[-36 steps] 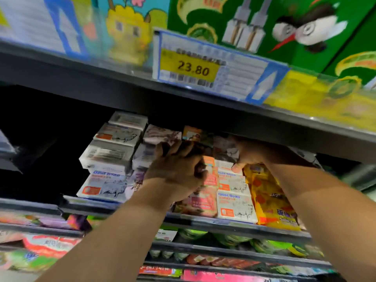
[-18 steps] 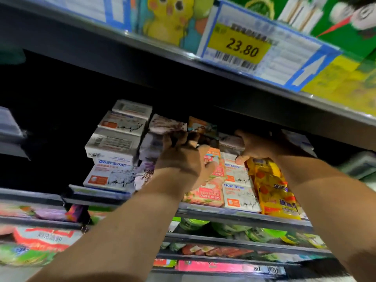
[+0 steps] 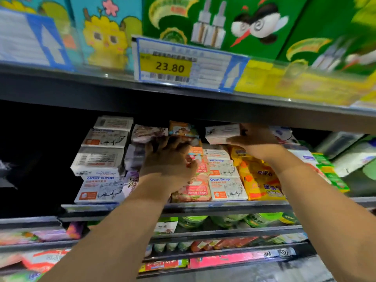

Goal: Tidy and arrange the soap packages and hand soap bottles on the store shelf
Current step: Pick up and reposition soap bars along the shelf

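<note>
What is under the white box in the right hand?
A stack of Goat Soap boxes sits below the white box the right hand grips; whether they touch is hidden.

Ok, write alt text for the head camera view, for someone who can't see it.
A person's right-hand grip holds a white soap box just under the upper shelf, above stacked Goat Soap boxes, while the left-hand grip rests on peach Goat Soap packages beside them. A 23.80 price tag hangs overhead.
</note>
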`<action>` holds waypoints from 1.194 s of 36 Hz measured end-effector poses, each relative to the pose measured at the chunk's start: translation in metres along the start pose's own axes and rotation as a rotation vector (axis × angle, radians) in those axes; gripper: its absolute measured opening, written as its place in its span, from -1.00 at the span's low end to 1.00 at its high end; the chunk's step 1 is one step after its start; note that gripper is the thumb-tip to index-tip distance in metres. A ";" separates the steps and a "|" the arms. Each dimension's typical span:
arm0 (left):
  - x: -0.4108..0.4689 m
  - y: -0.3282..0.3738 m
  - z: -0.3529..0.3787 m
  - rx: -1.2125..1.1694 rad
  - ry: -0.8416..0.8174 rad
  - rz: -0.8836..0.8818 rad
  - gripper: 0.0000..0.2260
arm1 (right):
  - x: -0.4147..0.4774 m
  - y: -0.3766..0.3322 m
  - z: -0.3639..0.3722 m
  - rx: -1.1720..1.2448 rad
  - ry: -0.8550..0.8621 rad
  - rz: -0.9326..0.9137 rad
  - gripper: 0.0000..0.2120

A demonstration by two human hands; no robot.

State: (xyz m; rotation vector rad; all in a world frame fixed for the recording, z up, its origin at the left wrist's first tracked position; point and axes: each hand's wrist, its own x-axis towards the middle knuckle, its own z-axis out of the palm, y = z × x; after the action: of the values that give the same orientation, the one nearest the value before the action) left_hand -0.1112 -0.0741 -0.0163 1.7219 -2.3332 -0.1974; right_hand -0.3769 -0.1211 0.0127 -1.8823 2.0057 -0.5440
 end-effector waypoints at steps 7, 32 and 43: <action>0.005 -0.002 0.006 -0.001 -0.001 0.018 -0.49 | -0.079 -0.014 -0.006 0.295 0.117 0.002 -0.74; -0.088 0.040 -0.024 -0.390 0.131 0.616 -0.54 | -0.197 -0.040 -0.001 1.355 -0.105 0.198 -0.88; -0.117 0.055 -0.048 -1.346 0.209 0.029 -0.69 | -0.194 -0.060 -0.003 1.177 -0.389 -0.073 -0.54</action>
State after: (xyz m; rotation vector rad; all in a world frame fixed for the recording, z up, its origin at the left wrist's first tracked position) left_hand -0.1166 0.0552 0.0309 0.9047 -1.3667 -1.1671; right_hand -0.3133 0.0696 0.0418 -1.1587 0.9521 -0.9868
